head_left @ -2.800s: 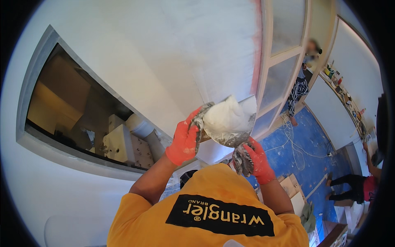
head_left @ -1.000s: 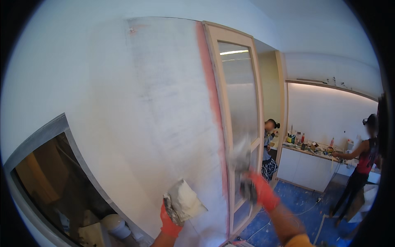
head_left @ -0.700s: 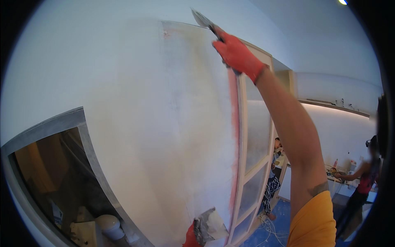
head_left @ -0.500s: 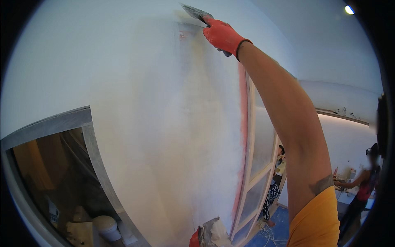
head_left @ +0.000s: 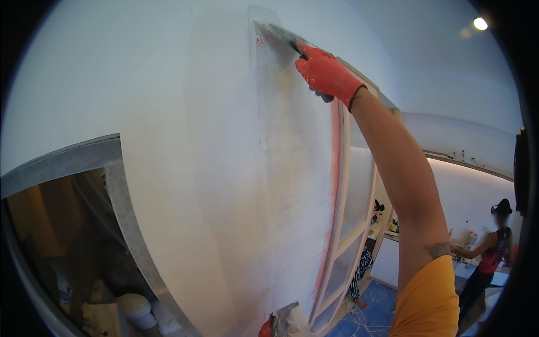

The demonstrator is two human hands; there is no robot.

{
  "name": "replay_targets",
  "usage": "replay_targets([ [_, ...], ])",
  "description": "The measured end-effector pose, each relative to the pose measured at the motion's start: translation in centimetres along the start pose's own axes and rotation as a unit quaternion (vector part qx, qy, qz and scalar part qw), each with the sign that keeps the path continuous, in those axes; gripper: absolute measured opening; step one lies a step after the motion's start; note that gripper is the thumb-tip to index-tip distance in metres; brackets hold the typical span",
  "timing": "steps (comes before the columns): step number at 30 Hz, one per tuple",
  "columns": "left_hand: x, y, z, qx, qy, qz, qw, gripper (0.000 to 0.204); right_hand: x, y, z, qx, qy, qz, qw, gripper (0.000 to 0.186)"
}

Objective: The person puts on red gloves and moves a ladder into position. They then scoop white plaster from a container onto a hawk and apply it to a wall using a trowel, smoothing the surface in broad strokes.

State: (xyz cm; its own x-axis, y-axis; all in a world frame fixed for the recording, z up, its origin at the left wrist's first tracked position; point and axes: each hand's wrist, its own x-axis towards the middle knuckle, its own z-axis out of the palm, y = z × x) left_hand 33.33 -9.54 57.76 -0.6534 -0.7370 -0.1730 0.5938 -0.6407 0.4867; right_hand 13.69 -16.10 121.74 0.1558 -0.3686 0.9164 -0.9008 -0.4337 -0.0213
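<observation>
My right hand [head_left: 330, 73], in a red coated glove, is raised high and closed round the handle of a putty knife [head_left: 279, 35]. The grey, smeared blade lies against the white wall [head_left: 224, 168], beside a damp-looking patch of filler with a small pinkish mark. Low at the bottom edge, only part of my left hand [head_left: 265, 327] shows, also red-gloved. It grips a grey, putty-smeared plate [head_left: 286, 310] with a whitish lump beside it; most of that hand is cut off.
A grey-framed opening [head_left: 117, 185] at left shows a white bucket [head_left: 136, 310]. To the right stands a wooden-framed partition [head_left: 347, 241] with cloudy panels. Beyond it lie blue flooring [head_left: 377, 303] and loose cables. One person [head_left: 497, 247] works at a far-right counter; another is partly hidden behind the partition.
My right hand has drawn the putty knife downward and to the right along the wall, leaving a smeared patch above. My view has shifted slightly; the left hand stays low.
</observation>
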Motion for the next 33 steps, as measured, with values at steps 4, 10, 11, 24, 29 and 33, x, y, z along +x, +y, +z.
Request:
replay_targets([
  [4,0.6,-0.1,-0.2,-0.006,0.0,-0.022,1.0,0.053,3.5,0.7,-0.7,-0.037,-0.028,0.107,0.993,0.056],
  [10,0.5,-1.3,-0.7,-0.018,0.002,-0.058,0.998,0.053,5.1,4.6,1.8,-0.133,-0.001,0.044,0.99,0.063],
  [11,0.2,-1.8,-0.7,-0.019,-0.001,-0.066,0.998,0.053,3.5,5.7,1.5,-0.168,0.0,0.006,0.986,0.063],
  [24,-6.1,-3.7,-15.3,0.401,0.106,0.018,0.91,0.05,-81.3,2.5,8.8,0.046,-0.091,0.669,0.736,0.044],
  [29,-3.4,-3.4,-18.0,0.118,0.242,-0.195,0.943,0.052,-96.8,-7.9,9.6,-0.104,-0.3,0.677,0.664,0.05],
  [33,1.6,-12.4,-24.4,0.159,0.349,-0.171,0.908,0.052,-102.2,-6.7,8.7,-0.114,-0.372,0.685,0.615,0.053],
])
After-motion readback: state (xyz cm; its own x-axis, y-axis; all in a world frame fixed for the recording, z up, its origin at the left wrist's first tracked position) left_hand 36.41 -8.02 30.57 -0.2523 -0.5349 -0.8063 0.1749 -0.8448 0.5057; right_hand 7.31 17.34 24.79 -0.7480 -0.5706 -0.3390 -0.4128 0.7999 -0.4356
